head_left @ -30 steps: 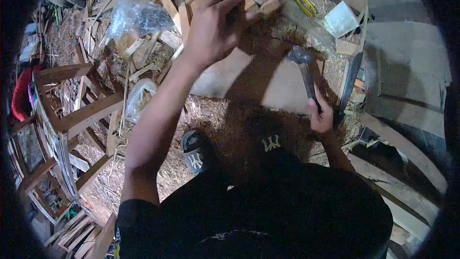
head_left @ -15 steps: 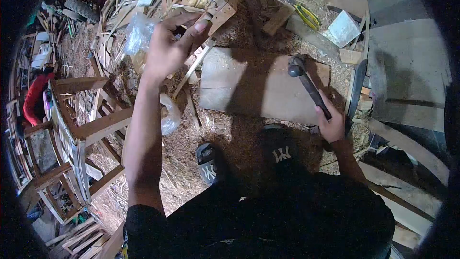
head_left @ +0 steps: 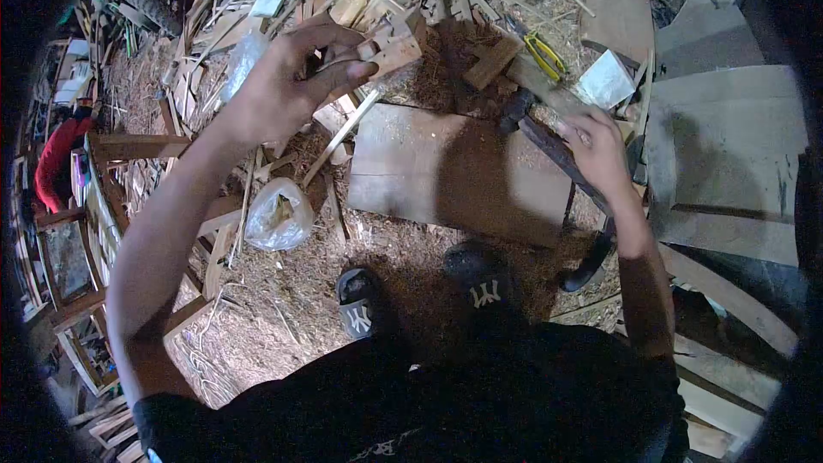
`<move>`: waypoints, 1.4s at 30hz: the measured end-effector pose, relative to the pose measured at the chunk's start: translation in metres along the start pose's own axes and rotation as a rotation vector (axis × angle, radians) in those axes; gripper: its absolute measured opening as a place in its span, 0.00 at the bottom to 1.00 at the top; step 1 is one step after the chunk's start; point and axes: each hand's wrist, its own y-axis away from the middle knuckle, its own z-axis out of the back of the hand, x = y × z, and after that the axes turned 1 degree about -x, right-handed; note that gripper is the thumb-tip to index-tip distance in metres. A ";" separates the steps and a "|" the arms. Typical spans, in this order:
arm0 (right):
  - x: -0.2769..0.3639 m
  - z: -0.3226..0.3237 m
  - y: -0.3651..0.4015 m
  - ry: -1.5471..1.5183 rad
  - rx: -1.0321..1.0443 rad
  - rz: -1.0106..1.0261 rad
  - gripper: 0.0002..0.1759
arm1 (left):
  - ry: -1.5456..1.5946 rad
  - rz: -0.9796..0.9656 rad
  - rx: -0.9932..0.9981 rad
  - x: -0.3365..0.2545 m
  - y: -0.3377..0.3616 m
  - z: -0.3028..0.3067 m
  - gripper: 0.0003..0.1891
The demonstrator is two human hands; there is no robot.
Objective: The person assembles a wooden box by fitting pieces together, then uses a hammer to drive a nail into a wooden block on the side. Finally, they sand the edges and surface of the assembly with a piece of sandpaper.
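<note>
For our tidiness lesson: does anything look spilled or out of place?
Yes: shavings and loose wood strips are scattered all about, and yellow-handled pliers lie among them, where a tool could get lost.

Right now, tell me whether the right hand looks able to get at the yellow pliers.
Probably yes: the right hand is near the yellow pliers, with only a low board apparently between them. Whether it grips the hammer is unclear.
</note>
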 end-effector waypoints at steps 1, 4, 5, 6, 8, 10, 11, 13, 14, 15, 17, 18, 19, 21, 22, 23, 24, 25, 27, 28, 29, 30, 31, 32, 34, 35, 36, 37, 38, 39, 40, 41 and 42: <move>0.000 -0.005 -0.016 -0.060 0.022 0.012 0.14 | -0.008 0.010 0.050 -0.006 -0.001 0.004 0.17; -0.004 -0.043 -0.068 0.045 0.185 -0.088 0.15 | -0.078 -0.107 0.062 -0.010 -0.004 0.009 0.13; -0.015 -0.064 -0.080 0.139 0.130 0.044 0.15 | -0.077 -0.110 0.061 -0.007 -0.006 0.010 0.13; -0.010 -0.075 -0.095 0.142 0.099 0.171 0.18 | -0.041 -0.085 0.049 -0.001 -0.009 0.009 0.15; -0.002 -0.094 -0.117 0.143 0.064 0.297 0.21 | -0.009 -0.062 0.040 0.009 -0.014 0.008 0.16; 0.000 -0.106 -0.126 0.180 0.105 0.472 0.25 | -0.051 -0.097 -0.037 0.014 -0.017 0.005 0.14; -0.001 -0.107 -0.128 0.181 0.110 0.478 0.25 | -0.049 -0.091 -0.043 0.016 -0.016 0.005 0.14; -0.002 -0.103 -0.132 0.104 0.147 0.382 0.29 | -0.045 -0.086 -0.119 0.016 -0.010 0.006 0.13; -0.004 -0.098 -0.132 0.103 0.155 0.398 0.29 | -0.060 -0.145 -0.202 0.016 -0.004 0.005 0.13; -0.002 -0.087 -0.128 0.088 0.137 0.332 0.28 | -0.063 -0.132 -0.215 0.018 0.000 0.008 0.13; 0.024 -0.061 -0.113 0.070 0.120 0.265 0.28 | 0.038 0.029 -0.176 0.019 0.004 0.016 0.14; 0.051 -0.042 -0.102 -0.179 0.156 0.146 0.27 | -0.039 0.056 -0.054 0.017 0.006 0.024 0.16; 0.065 -0.033 -0.092 -0.426 0.192 0.021 0.27 | -0.037 0.058 -0.053 0.018 0.010 0.018 0.16; 0.069 -0.036 -0.073 -0.560 0.238 0.007 0.26 | -0.060 -0.004 -0.163 0.018 0.022 -0.004 0.16; 0.077 -0.038 -0.062 -0.608 0.286 -0.011 0.26 | -0.095 -0.028 -0.157 0.013 0.023 -0.011 0.15; 0.084 -0.039 -0.050 -0.658 0.335 -0.032 0.26 | -0.091 -0.026 -0.151 0.007 0.026 -0.019 0.15; 0.089 -0.039 -0.039 -0.631 0.365 -0.025 0.26 | -0.096 -0.040 -0.162 0.002 0.029 -0.027 0.16; 0.090 -0.044 -0.032 -0.630 0.366 -0.032 0.26 | -0.099 -0.054 -0.176 0.001 0.032 -0.036 0.19; 0.087 -0.062 -0.012 -0.835 0.429 -0.076 0.25 | 0.209 0.003 -0.124 0.016 0.042 -0.059 0.28; 0.087 -0.065 -0.008 -0.750 0.420 -0.024 0.25 | 0.079 -0.039 -0.122 0.002 0.046 -0.060 0.27; 0.086 -0.068 -0.003 -0.750 0.421 -0.022 0.25 | -0.055 -0.084 -0.121 -0.006 0.049 -0.060 0.29; 0.084 -0.073 0.002 -0.751 0.420 -0.006 0.25 | -0.019 -0.047 -0.075 0.001 0.055 -0.069 0.32; 0.082 -0.077 0.006 -0.751 0.418 0.011 0.26 | -0.021 -0.047 -0.078 0.003 0.058 -0.074 0.32; 0.080 -0.083 0.009 -0.750 0.417 0.015 0.26 | -0.127 -0.125 -0.039 0.004 0.059 -0.079 0.33; 0.081 -0.090 0.013 -0.706 0.335 0.072 0.26 | -0.281 -0.183 -0.060 -0.003 0.061 -0.081 0.32; 0.080 -0.091 0.014 -0.702 0.333 0.071 0.26 | -0.278 -0.187 -0.061 -0.003 0.059 -0.081 0.32; 0.082 -0.090 0.012 -0.677 0.327 0.078 0.27 | -0.275 -0.218 -0.103 -0.002 0.056 -0.081 0.31; 0.085 -0.089 0.011 -0.653 0.320 0.084 0.27 | -0.271 -0.249 -0.143 -0.002 0.054 -0.081 0.30; 0.088 -0.087 0.009 -0.652 0.316 0.079 0.27 | -0.250 -0.277 -0.167 -0.002 0.055 -0.081 0.30; 0.092 -0.083 0.007 -0.636 0.294 0.102 0.26 | -0.249 -0.281 -0.162 -0.003 0.054 -0.083 0.30; 0.095 -0.081 0.005 -0.622 0.272 0.124 0.26 | -0.248 -0.303 -0.160 -0.004 0.054 -0.086 0.30; 0.098 -0.080 0.002 -0.622 0.269 0.120 0.26 | -0.248 -0.325 -0.159 -0.005 0.054 -0.089 0.31; 0.101 -0.080 -0.002 -0.651 0.289 0.089 0.24 | -0.247 -0.328 -0.156 -0.005 0.054 -0.094 0.31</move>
